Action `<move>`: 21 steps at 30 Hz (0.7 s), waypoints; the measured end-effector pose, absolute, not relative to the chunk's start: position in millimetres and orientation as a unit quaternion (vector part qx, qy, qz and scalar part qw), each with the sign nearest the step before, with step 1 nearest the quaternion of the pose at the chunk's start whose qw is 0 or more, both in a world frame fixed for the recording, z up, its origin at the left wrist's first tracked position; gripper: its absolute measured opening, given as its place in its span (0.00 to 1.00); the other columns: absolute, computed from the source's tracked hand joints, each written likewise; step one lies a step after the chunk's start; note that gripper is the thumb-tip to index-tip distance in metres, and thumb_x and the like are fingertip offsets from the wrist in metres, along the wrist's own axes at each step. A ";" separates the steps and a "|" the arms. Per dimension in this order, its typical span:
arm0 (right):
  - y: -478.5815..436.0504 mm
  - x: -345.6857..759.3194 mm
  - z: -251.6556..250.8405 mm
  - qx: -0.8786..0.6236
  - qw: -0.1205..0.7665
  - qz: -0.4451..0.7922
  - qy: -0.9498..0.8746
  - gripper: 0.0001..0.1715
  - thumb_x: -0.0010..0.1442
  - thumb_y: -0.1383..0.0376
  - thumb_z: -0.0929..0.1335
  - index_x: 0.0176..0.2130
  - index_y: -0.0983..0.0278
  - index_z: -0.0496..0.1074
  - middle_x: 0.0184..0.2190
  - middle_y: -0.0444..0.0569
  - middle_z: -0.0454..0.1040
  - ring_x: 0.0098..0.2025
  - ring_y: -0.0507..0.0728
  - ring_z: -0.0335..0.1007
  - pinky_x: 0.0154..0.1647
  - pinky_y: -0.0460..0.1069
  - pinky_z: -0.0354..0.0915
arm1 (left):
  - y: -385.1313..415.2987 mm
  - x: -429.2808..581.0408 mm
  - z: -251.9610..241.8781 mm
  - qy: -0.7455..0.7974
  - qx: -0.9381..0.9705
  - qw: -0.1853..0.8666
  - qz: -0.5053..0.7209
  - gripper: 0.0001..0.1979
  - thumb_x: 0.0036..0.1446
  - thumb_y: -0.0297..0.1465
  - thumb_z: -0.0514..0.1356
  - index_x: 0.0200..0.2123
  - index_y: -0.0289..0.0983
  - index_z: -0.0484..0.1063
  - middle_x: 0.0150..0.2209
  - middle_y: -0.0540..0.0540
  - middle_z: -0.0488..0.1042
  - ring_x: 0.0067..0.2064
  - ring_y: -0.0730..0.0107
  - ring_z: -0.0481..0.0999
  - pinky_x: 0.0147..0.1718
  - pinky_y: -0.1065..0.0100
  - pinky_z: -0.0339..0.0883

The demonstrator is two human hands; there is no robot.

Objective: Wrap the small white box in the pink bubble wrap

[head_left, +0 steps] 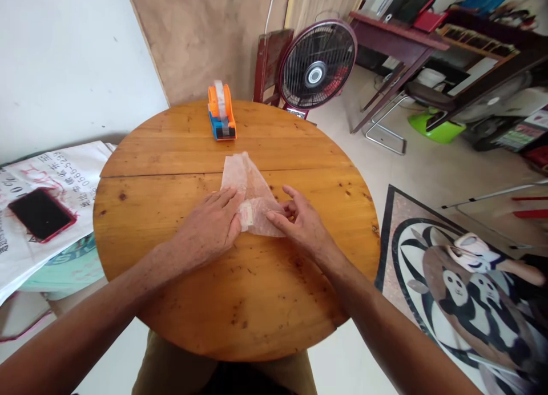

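My two hands at a thin, pale pink, translucent wrinkled sheet [252, 181] on a round, varnished wooden desk [257, 298]; places are given relative to the orange and blue plastic tape dispenser [222, 112]. The step in hand appears to be folding or smoothing the sheet about a small, whitish, roughly rectangular piece [248, 214]; whether that piece lies under or upon a layer I cannot tell. To do it well, I should press lightly with one hand as an anchor, guide the loose edge with the other, and smooth creases outward, since so thin a material probably slips or tears if tugged.

The sheet lies on my side of the dispenser and a little to its right, apart from it, between my hands. My left hand [212, 221], nearer me than the dispenser, rests palm down with fingers extended over the sheet's left edge. My right hand [302, 215], nearer me and to the dispenser's right, is half curled, its thumb on the sheet's right part; whether it pinches the edge I cannot tell.
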State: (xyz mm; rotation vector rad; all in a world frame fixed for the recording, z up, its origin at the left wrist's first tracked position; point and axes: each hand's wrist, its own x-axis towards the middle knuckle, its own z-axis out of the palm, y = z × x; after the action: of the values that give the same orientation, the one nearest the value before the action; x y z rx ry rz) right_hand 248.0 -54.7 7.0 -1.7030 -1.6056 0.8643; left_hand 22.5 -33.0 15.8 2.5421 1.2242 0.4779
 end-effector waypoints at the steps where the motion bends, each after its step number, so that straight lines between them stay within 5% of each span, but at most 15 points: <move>1: -53.7 245.9 7.7 -0.649 0.317 0.323 -0.612 0.48 0.55 0.49 0.71 0.66 0.66 0.57 0.38 0.53 0.78 0.36 0.61 0.74 0.38 0.57 0.71 | -32.9 22.8 15.9 0.423 0.881 0.137 0.163 0.25 0.65 0.31 0.45 0.61 0.26 0.65 0.63 0.31 0.67 0.66 0.48 0.65 0.64 0.47 0.59; 7: -51.8 231.0 14.4 -0.627 0.346 0.323 -0.619 0.27 0.57 0.57 0.68 0.54 0.63 0.69 0.37 0.49 0.79 0.35 0.58 0.74 0.34 0.52 0.69 | -32.1 25.6 20.8 0.429 0.887 0.114 0.128 0.24 0.66 0.29 0.44 0.60 0.26 0.65 0.63 0.32 0.67 0.66 0.50 0.65 0.64 0.51 0.60; 21: -43.0 216.1 14.3 -0.664 0.308 0.289 -0.617 0.17 0.49 0.66 0.67 0.42 0.63 0.71 0.30 0.45 0.76 0.29 0.55 0.69 0.31 0.49 0.63 | -31.9 26.6 26.1 0.434 0.887 0.120 0.101 0.23 0.65 0.28 0.46 0.60 0.29 0.66 0.63 0.34 0.68 0.66 0.51 0.64 0.64 0.52 0.60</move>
State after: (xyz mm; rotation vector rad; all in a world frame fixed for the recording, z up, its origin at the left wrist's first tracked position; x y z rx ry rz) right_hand 216.1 -43.0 14.3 -1.7557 -1.6311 0.7642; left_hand 26.6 -31.9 26.1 2.5930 1.2682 0.2947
